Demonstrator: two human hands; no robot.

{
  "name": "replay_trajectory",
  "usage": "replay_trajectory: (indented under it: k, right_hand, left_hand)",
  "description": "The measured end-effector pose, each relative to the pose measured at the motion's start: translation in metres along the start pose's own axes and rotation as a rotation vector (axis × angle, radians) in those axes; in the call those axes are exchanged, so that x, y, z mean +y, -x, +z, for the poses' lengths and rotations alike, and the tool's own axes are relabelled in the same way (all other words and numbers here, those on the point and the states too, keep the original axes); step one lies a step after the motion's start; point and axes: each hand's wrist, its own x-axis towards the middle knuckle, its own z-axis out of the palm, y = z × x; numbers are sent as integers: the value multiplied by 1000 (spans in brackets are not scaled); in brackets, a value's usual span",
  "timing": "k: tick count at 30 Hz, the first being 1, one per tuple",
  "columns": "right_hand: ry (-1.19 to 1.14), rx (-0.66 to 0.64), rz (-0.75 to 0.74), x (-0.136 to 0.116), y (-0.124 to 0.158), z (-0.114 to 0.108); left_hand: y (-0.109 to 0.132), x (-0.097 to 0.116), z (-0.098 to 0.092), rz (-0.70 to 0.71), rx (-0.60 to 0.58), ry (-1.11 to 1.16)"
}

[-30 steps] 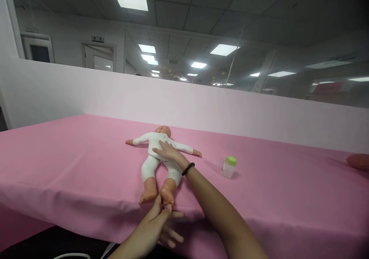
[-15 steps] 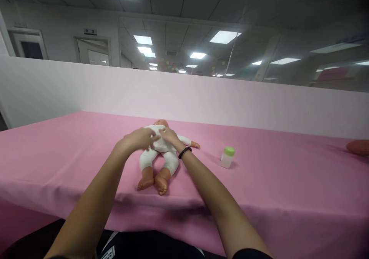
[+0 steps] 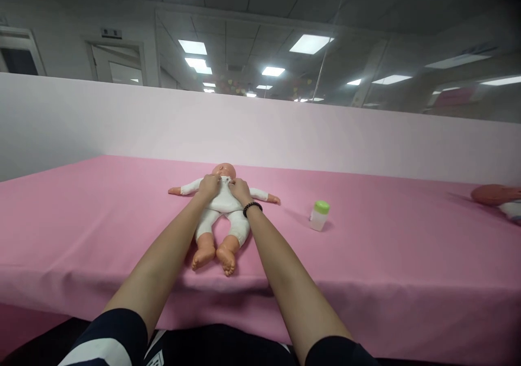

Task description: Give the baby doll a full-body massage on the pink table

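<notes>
A baby doll (image 3: 223,208) in white clothes lies on its back on the pink table (image 3: 101,214), arms spread, bare feet towards me. My left hand (image 3: 209,186) and my right hand (image 3: 240,190) both rest on the doll's upper chest, just below its chin. The fingers of each hand are curled and pinched on the white clothing at the collar. A dark bead bracelet (image 3: 252,208) circles my right wrist.
A small clear bottle with a green cap (image 3: 319,215) stands to the right of the doll. A second doll (image 3: 499,196) lies partly in view at the far right edge. A pale partition wall (image 3: 285,132) runs behind the table.
My left hand left the doll's feet and rose to its chest, then both hands slid up to the collar. The view has tilted slightly lower.
</notes>
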Motion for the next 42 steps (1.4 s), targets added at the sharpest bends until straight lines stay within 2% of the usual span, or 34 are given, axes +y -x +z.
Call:
replay_trajectory:
  k: [6, 9, 15, 20, 23, 27, 30, 33, 36, 42]
  right_hand:
    - [44, 13, 1, -7, 2, -1]
    - [52, 42, -21, -8, 4, 1]
    - [1, 75, -138, -2, 10, -4]
    - [-106, -29, -148, 0, 15, -8]
    - [-66, -14, -121, -3, 13, -3]
    - [-51, 13, -144, -6, 12, -1]
    - [-83, 15, -203, -4, 15, -9]
    - [-205, -72, -212, 0, 20, -20]
    - [-304, -186, -188, 0, 25, -25]
    - [-289, -160, -169, -7, 28, -23]
  left_hand:
    - [-8, -2, 4, -35, -28, -52]
    - [-6, -1, 3, -42, -5, -62]
    - [11, -4, 0, 93, 91, -14]
    - [9, -12, 2, 147, 5, 38]
    - [4, -14, 7, 139, -11, 42]
    - [3, -11, 12, 147, 48, 39]
    - [7, -11, 8, 225, 105, 77]
    - [11, -15, 4, 315, 51, 222]
    - [11, -20, 6, 306, -58, 310]
    - [5, -20, 15, 269, -36, 286]
